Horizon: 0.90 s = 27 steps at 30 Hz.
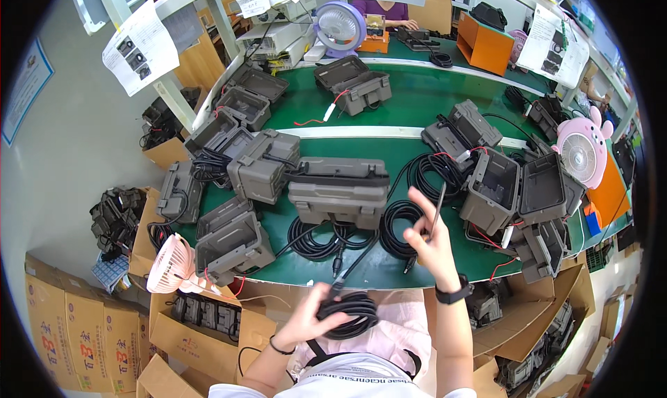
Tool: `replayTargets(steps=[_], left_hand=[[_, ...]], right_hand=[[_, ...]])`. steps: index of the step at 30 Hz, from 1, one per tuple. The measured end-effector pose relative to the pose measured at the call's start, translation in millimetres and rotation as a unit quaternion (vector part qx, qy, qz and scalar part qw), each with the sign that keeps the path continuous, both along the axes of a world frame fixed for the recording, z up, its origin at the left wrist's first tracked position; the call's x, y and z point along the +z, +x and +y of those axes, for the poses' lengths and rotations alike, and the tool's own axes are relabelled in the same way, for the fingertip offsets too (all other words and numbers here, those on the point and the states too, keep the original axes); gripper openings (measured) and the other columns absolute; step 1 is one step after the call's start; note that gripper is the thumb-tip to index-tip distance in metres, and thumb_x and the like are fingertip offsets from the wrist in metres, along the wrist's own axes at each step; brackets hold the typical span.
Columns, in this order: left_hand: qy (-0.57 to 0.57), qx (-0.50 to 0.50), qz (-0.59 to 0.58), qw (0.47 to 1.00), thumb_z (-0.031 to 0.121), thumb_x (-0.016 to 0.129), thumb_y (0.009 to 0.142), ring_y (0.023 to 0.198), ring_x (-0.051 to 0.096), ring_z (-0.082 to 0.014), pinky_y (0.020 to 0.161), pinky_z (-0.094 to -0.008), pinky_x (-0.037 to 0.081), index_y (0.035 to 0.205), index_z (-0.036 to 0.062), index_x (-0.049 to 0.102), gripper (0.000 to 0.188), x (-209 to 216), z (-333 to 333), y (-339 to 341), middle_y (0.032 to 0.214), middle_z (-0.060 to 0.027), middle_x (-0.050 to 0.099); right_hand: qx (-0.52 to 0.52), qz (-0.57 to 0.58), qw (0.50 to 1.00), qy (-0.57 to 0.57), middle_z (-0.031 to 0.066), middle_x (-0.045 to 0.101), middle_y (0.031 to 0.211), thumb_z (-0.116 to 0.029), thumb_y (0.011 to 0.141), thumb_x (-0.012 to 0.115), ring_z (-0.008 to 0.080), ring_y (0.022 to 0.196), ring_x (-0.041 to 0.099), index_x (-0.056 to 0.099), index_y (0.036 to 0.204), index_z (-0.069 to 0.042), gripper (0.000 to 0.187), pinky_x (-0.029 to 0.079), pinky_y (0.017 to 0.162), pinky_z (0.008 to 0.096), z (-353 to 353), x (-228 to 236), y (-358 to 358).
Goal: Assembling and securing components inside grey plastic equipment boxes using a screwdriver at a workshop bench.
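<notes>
The left grip (313,321) grasps a coil of black cable (353,316), fingers and thumb around its left side; the finger detail is blurred. The coil is over the person's lap, just in front of the desk (333,145). The right grip (436,255) is raised above the front edge of the desk and grasps a slim dark tool (439,207), which points upward; the index finger is extended and the type of tool cannot be determined.

Directly ahead, a closed grey case (338,193) stands on the desk. A loose cable coil (399,232) lies to its right, near the right grip, and another coil (313,241) lies in front of the case, toward its left. To the left stand a second closed case (265,167) and, nearer the front edge, an open case (233,248). To the right, a large open case (490,189) shows its hollow interior.

A pink fan (170,266) is at the left front corner; an eared pink fan (582,151) is at the right. At the far side, a co-worker's hand (408,24) is beside another grey case (419,40). An open carton (208,339) with dark parts inside is below the desk at left
</notes>
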<state>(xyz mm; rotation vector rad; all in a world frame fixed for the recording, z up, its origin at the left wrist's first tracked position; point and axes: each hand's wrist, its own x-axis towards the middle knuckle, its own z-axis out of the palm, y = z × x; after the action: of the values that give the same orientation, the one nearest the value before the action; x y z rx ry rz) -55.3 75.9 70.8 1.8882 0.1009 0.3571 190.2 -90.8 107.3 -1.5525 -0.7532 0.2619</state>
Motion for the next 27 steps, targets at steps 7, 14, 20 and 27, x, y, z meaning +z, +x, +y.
replayTargets(steps=[7, 14, 20, 27], left_hand=[[-0.508, 0.203, -0.043, 0.836, 0.005, 0.053, 0.097, 0.074, 0.069, -0.0261, 0.068, -0.0373, 0.061, 0.125, 0.0150, 0.036, 0.033, 8, 28, -36, 0.096, -0.0116, 0.056], [-0.714, 0.135, -0.139, 0.672, 0.014, 0.049, 0.101, 0.110, 0.055, -0.0242, 0.102, -0.0425, 0.041, 0.141, 0.0239, 0.038, 0.042, 30, 12, -8, 0.128, -0.0171, 0.052], [-0.641, 0.123, 0.001, 0.757, 0.053, 0.049, 0.096, 0.127, 0.049, -0.0300, 0.107, -0.0479, 0.039, 0.142, 0.0107, 0.042, 0.063, 27, 3, 29, 0.141, -0.0110, 0.049], [-0.660, 0.114, -0.021, 0.742, 0.034, 0.075, 0.078, 0.096, 0.066, -0.0270, 0.085, -0.0428, 0.056, 0.128, 0.0044, 0.053, 0.062, -47, 19, -5, 0.111, -0.0108, 0.065]], right_hand=[[0.081, 0.043, 0.995, 0.035, 0.0079, 0.039, 0.150, -0.025, 0.052, 0.094, 0.0086, 0.068, 0.044, 0.012, 0.156, -0.012, 0.132, 0.045, 0.062, 0.0212, 52, -16, 15], [-0.037, -0.050, 0.998, 0.005, 0.0109, 0.059, 0.132, -0.012, 0.045, 0.086, 0.0065, 0.056, 0.049, 0.032, 0.149, -0.005, 0.117, 0.047, 0.054, 0.0218, 62, -7, -16], [0.050, -0.051, 0.995, 0.063, 0.0124, 0.045, 0.141, -0.001, 0.056, 0.085, 0.0057, 0.059, 0.052, 0.048, 0.132, -0.008, 0.085, 0.042, 0.049, 0.0183, 18, -19, -97], [0.038, 0.290, 0.923, 0.251, 0.0192, 0.058, 0.127, 0.005, 0.078, 0.068, 0.0017, 0.060, 0.046, 0.058, 0.112, -0.003, 0.037, 0.045, 0.060, 0.0176, -50, -9, -124]])
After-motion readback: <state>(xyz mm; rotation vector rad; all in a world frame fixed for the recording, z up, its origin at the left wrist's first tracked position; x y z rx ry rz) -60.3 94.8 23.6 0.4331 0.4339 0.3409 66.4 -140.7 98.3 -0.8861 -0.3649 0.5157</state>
